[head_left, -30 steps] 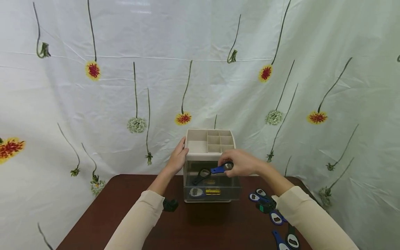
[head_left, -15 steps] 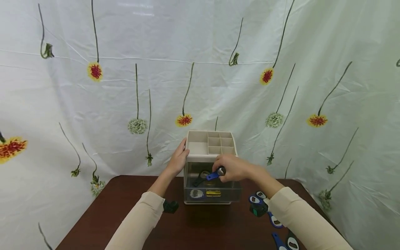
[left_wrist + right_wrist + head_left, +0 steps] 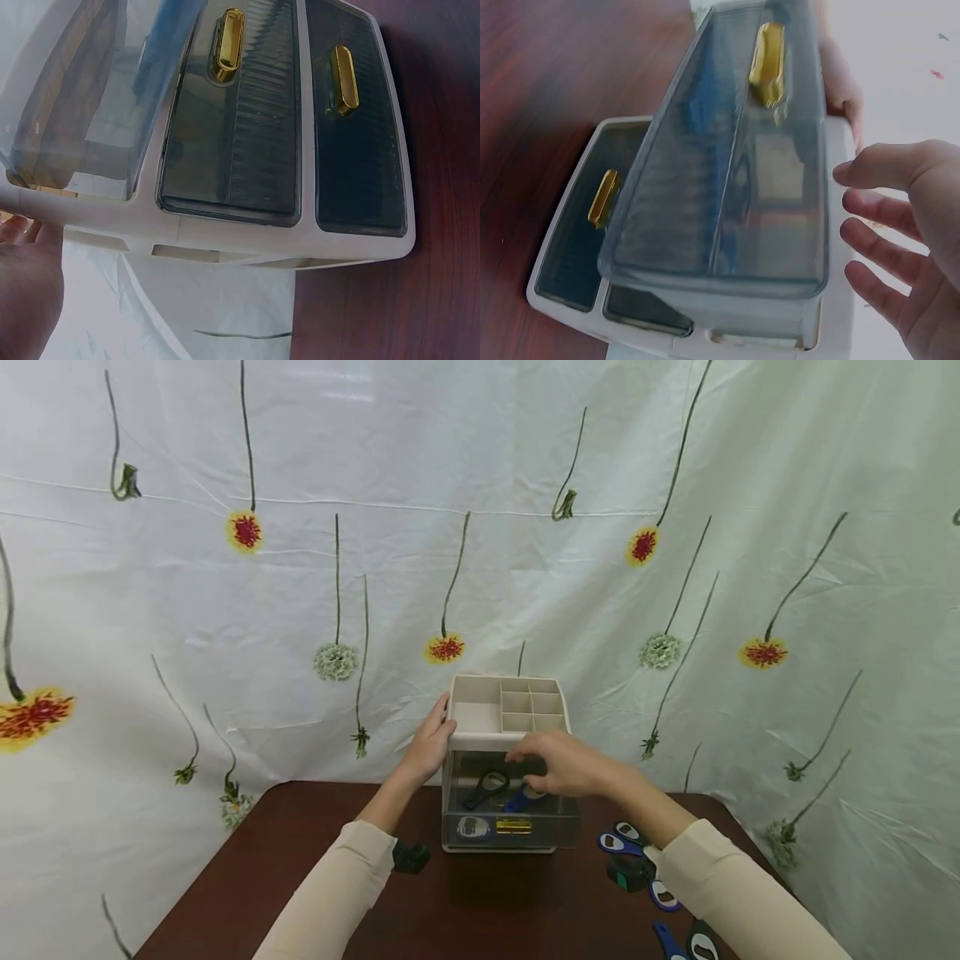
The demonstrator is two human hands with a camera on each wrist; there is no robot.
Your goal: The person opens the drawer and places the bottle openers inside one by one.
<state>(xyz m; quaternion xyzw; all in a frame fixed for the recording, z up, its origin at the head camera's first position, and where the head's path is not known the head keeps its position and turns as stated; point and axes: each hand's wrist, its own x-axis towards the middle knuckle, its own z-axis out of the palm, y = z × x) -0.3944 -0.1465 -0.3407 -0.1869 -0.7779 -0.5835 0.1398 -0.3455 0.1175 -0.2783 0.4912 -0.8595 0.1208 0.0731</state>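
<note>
A cream desktop organizer (image 3: 477,718) stands on the table, its clear upper drawer (image 3: 546,828) pulled out. My left hand (image 3: 427,747) rests against the organizer's left side, thumb at the front edge. Over the drawer my right hand (image 3: 566,766) has its fingers spread, with nothing between them in the right wrist view. Just below the fingers lies a blue bottle opener (image 3: 519,800) inside the drawer. Left of it is a black bottle opener (image 3: 491,783). Another bottle opener with a silver head (image 3: 472,827) shows through the drawer front, beside the gold handle (image 3: 513,827).
Several blue and black bottle openers (image 3: 663,895) lie on the dark table (image 3: 495,910) at the right, partly under my right forearm. Two lower drawers with gold handles (image 3: 346,79) are closed. A flower-patterned white cloth (image 3: 390,593) hangs close behind the organizer.
My right hand has moved left and lowered the blue bottle opener into the drawer, then let go of it. The left hand stays against the organizer.
</note>
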